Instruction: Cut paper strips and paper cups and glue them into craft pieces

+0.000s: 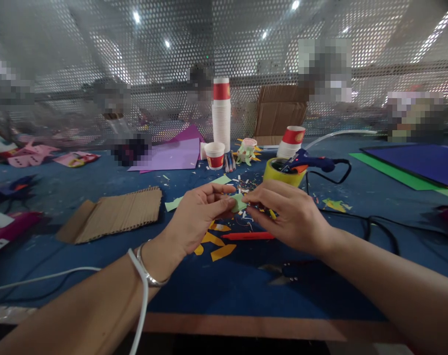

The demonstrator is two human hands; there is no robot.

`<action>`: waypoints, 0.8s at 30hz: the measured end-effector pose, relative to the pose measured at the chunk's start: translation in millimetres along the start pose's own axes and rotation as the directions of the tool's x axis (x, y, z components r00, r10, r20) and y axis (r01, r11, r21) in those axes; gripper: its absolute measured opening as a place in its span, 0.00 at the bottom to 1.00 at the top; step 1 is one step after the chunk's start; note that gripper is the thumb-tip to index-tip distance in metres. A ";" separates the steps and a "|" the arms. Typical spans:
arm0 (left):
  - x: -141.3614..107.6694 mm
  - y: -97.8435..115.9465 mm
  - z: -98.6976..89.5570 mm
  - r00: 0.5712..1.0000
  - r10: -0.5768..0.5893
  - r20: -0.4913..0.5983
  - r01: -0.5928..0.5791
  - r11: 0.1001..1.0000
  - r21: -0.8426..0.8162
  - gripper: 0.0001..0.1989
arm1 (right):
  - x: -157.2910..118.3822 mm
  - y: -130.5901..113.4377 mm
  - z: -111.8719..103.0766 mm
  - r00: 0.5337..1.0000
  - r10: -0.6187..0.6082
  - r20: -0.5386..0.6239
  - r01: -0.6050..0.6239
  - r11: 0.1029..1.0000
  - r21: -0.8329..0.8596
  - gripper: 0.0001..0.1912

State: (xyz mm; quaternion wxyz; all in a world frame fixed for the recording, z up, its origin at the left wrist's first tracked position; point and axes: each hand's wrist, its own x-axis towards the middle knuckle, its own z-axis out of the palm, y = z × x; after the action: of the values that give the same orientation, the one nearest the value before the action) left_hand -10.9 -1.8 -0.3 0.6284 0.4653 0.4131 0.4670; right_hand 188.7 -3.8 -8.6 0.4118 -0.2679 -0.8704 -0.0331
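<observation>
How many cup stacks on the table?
2: a tall stack at back centre and a short stack behind the yellow roll. More could be hidden.

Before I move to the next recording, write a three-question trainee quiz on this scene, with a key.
1. Multiple choice: what does the blue glue gun rest on?
A) the corrugated cardboard
B) the yellow roll
C) the purple sheets
2. True or false: the left-hand grip holds a small light-green paper piece, with the right-hand grip at its other side.
3. Short answer: which wrist wears the silver bangle?

Key: 1. B. 2. True. 3. The left.
</observation>
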 end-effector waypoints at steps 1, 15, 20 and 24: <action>-0.4 -0.1 0.4 1.000 0.007 -0.010 -0.007 1.000 0.007 0.16 | -0.1 -0.3 0.0 1.000 0.004 0.003 -0.004 1.000 0.002 0.06; -9.9 1.9 12.1 0.999 0.047 -0.002 -0.047 0.999 0.011 0.06 | 2.8 -5.2 0.6 0.925 0.370 0.083 -0.378 0.880 0.288 0.03; -12.1 1.3 12.7 0.996 0.091 0.019 -0.092 0.994 0.060 0.11 | 2.6 -5.4 0.6 0.910 0.405 0.083 -0.410 0.853 0.323 0.03; -11.3 -0.9 13.1 0.990 0.137 0.030 -0.139 0.988 0.067 0.14 | 2.3 -5.5 2.0 0.898 0.434 0.079 -0.433 0.834 0.341 0.03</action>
State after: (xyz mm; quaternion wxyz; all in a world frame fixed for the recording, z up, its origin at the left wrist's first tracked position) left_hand -0.8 -15.5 2.7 0.5833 0.5200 0.3877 0.4889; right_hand 183.3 -6.9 -7.4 0.4501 -0.3802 -0.7786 0.2160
